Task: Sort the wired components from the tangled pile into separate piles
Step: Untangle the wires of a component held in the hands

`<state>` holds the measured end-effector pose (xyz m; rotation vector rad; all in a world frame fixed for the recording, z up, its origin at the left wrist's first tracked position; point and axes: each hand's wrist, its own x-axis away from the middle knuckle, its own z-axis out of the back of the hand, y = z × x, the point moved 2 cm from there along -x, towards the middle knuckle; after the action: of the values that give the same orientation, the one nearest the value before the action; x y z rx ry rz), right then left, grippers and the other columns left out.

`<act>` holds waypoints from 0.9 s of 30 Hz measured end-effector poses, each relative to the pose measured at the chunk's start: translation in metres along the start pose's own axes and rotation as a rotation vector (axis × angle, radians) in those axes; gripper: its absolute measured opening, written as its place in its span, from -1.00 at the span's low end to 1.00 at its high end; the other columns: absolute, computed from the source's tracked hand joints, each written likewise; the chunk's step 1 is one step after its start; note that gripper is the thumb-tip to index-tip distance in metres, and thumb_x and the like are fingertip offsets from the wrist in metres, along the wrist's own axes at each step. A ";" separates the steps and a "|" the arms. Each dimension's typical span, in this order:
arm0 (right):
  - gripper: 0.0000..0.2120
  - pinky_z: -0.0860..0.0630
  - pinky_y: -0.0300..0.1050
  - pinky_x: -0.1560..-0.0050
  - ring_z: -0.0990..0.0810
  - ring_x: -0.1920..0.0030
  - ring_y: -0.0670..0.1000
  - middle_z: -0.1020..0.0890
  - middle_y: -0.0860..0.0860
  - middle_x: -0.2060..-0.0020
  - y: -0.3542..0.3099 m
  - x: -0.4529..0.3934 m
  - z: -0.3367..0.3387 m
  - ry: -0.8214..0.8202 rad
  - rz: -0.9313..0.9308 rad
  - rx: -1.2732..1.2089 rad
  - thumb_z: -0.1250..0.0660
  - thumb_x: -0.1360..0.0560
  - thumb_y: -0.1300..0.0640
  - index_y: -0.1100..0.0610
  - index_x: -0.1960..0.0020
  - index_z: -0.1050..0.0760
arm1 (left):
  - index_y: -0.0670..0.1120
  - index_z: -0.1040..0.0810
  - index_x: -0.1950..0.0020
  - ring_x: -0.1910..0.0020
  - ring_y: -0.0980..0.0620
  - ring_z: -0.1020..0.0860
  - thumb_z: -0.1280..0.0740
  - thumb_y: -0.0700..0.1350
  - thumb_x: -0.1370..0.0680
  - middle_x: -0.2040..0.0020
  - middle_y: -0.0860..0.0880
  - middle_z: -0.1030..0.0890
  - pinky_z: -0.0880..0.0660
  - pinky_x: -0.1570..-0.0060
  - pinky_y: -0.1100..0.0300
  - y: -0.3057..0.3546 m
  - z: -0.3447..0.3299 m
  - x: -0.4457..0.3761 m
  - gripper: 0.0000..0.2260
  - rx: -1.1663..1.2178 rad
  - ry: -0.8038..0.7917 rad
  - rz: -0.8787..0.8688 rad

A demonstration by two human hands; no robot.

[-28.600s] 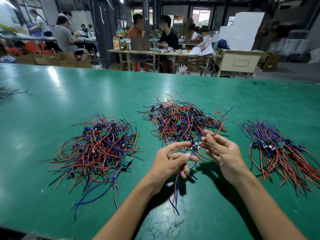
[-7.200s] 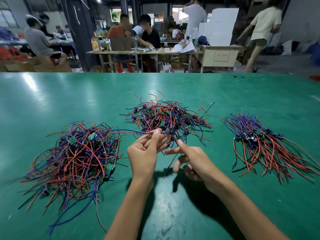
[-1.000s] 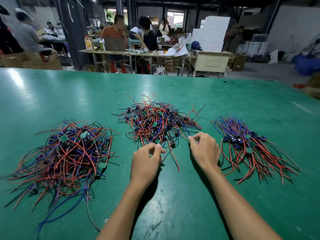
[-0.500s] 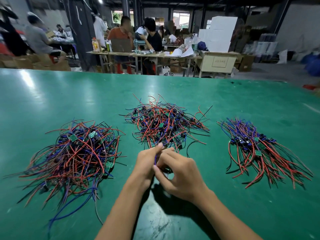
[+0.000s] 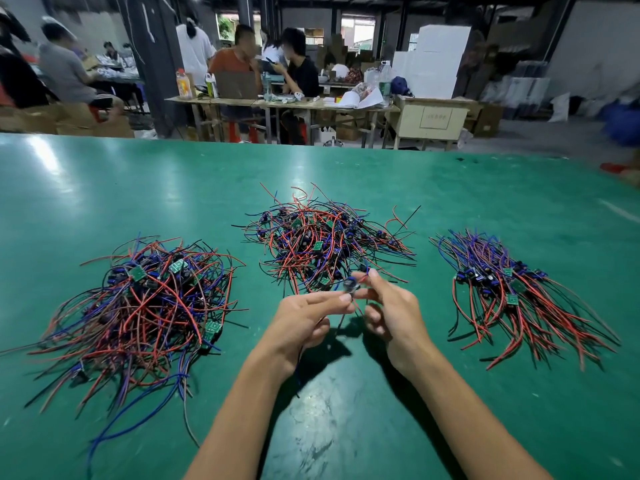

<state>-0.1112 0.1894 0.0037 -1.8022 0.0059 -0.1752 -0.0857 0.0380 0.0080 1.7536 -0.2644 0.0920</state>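
1. The small component between the fingers is blurring beyond telling.
2. The left pile's wires are running off the picture's left edge.
3. The tabletop is being cut off on all sides but the far one.

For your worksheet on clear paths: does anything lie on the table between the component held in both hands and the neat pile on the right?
Nothing visible: bare green table separates the held component from the right pile.

Beyond the green table, a dim workshop: people sit at a cluttered wooden bench, white boxes stacked to its right, a dark pillar left, grey concrete floor.
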 end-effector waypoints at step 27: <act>-0.79 -0.32 -0.34 0.48 -0.31 0.52 -0.17 -0.53 -0.07 0.43 -0.011 0.004 0.003 -0.159 0.279 0.041 -0.36 -0.56 -0.05 -0.01 -0.05 -0.73 | -0.12 -0.71 -0.09 0.28 0.00 -0.65 -0.50 -0.25 -0.49 0.10 -0.13 -0.74 -0.59 0.28 0.20 0.028 -0.002 0.016 -0.81 0.097 0.220 -0.452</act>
<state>-0.1079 0.1940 0.0139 -1.7499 0.1393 0.1655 -0.0763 0.0328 0.0385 1.8419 0.3024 -0.0303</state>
